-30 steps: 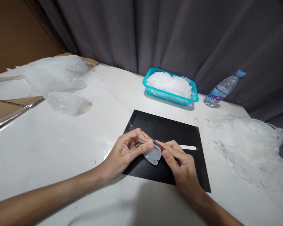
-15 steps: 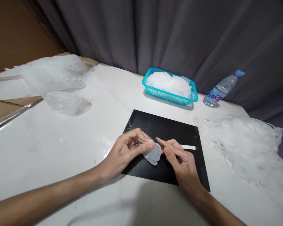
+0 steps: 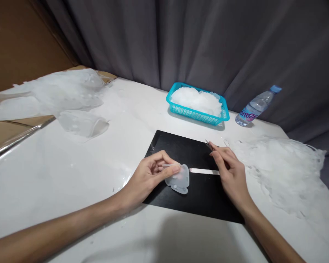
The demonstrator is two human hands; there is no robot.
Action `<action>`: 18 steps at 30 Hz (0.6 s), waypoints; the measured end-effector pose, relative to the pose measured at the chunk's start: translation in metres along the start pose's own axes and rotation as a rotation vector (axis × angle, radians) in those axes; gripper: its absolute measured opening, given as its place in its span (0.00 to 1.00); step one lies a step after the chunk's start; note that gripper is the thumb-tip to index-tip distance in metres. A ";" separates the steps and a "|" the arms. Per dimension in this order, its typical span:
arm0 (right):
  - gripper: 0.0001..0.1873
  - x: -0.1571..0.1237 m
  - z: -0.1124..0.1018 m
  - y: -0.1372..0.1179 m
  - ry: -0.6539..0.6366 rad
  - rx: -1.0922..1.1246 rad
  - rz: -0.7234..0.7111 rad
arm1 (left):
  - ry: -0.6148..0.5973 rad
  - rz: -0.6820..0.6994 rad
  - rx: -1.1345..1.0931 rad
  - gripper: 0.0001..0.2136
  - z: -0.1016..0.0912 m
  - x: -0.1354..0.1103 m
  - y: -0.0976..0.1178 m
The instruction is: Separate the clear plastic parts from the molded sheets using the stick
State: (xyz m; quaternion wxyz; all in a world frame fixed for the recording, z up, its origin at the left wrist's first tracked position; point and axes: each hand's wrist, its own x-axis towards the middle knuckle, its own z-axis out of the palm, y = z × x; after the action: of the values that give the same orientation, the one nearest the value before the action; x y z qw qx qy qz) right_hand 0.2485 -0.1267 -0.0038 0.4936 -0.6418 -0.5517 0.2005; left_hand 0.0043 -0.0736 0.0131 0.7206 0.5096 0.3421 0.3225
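My left hand pinches a translucent whitish piece of soft-looking plastic between thumb and fingers, above the black mat. The piece is flat with a rounded, notched outline and small marks near its lower edge. My right hand is to the right, apart from the piece, closed round a thin pointed metal tool. Only the tool's tip shows past the fingers, so its exact kind is unclear. Below that hand, a slim white stick-like tool lies on the mat, its right end hidden by the hand.
Behind the mat stands a turquoise basket heaped with whitish pieces. A water bottle is at its right. Translucent scraps pile up on the right, and translucent sheets at the left. A grey curtain hangs behind the white table.
My right hand has drawn away from the translucent piece, up and to the right, carrying the pointed tool. My left hand still holds the piece, which has turned slightly.
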 end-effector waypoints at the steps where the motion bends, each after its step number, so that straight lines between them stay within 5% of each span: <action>1: 0.22 0.009 -0.004 0.009 0.016 -0.062 0.004 | -0.015 -0.029 -0.015 0.11 0.000 0.000 0.001; 7: 0.25 0.048 -0.015 0.056 0.037 -0.219 -0.019 | -0.050 -0.142 -0.026 0.14 -0.004 0.007 0.005; 18: 0.19 0.072 -0.009 0.070 0.045 -0.303 -0.144 | -0.057 -0.207 -0.112 0.24 -0.012 0.012 0.007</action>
State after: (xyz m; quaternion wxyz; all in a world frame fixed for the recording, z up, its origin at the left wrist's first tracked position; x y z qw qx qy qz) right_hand 0.3137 -0.0588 -0.0388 0.4165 -0.6721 -0.6088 0.0645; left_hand 0.0002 -0.0554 0.0146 0.7868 0.4396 0.3536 0.2503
